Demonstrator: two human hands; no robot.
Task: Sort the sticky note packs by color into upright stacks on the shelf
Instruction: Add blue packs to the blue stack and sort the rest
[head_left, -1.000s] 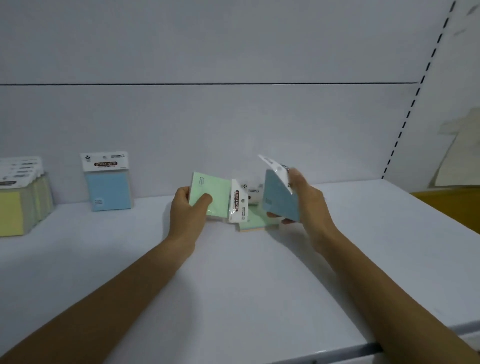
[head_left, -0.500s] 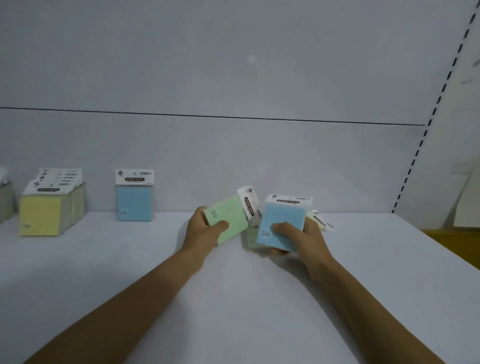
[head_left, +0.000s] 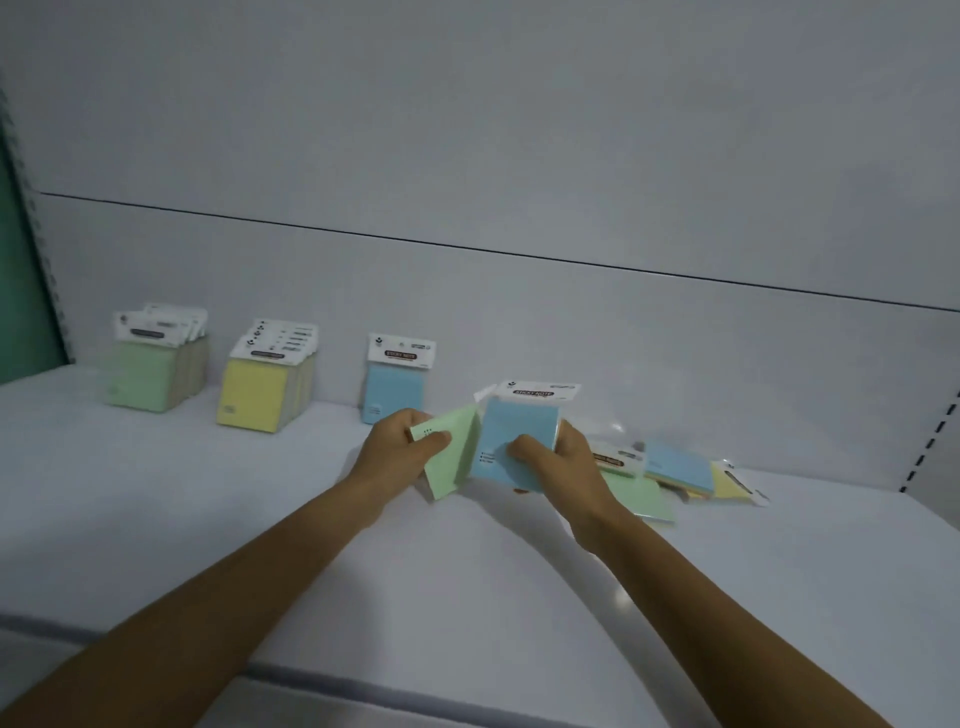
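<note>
My left hand (head_left: 397, 452) grips a green sticky note pack (head_left: 453, 457), tilted, just above the white shelf (head_left: 467, 587). Right beside it my right hand (head_left: 558, 465) holds a blue pack (head_left: 511, 441) upright, its white header card on top. Against the back wall stand an upright green stack (head_left: 150, 364) at far left, a yellow stack (head_left: 267, 382) next to it, and a single upright blue pack (head_left: 396, 379). A loose pile of packs (head_left: 670, 473), green, blue and yellow, lies flat to the right of my hands.
The shelf's grey front edge (head_left: 363, 691) runs across the bottom. A white back panel (head_left: 519, 156) rises behind the stacks. A slotted upright (head_left: 930, 441) stands at the right end and a green post (head_left: 21, 260) at the far left.
The view has swung left, bringing the green stack into sight. Both hands have shifted left with their packs, and the blue pack now stands upright beside the green one.
</note>
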